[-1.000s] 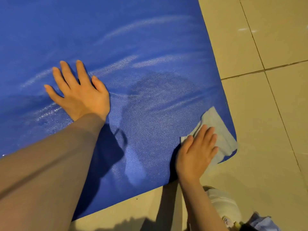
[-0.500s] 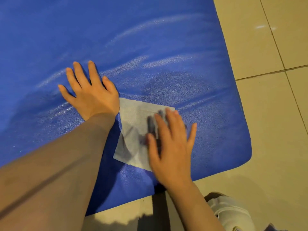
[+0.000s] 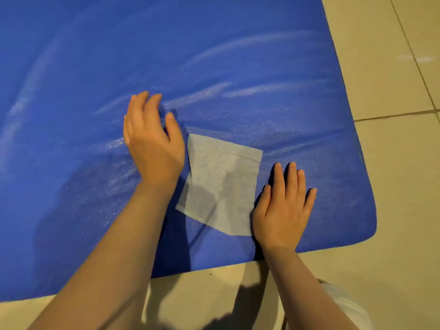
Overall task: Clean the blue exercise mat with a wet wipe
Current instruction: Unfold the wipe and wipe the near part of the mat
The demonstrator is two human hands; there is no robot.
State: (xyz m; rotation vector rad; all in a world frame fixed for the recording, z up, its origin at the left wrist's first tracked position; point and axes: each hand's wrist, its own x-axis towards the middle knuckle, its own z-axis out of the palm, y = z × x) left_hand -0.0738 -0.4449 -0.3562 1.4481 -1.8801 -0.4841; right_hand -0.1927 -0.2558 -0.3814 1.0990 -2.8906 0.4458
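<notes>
Thin pale-grey rectangular wet wipe (image 3: 221, 184) laid flat on blue textured foam exercise mat (image 3: 238, 67), near corner. Right hand (image 3: 283, 208) pressed flat beside wipe, fingers straight; left hand (image 3: 152, 141) loosely spread, nothing gripped. Advice: wipe best covered by flat palm, swept in overlapping strokes.

The setting is an indoor room with a hard floor, most likely in a home or an exercise space; the frame does not show which. The floor (image 3: 381, 67) is laid with large, smooth, cream-coloured tiles separated by thin dark grout lines. A blue foam exercise mat (image 3: 166, 55) lies flat directly on the tiles, its rounded corner at the right. Lighting is warm and artificial, casting soft shadows on the tiles. No walls or furniture are in view.
</notes>
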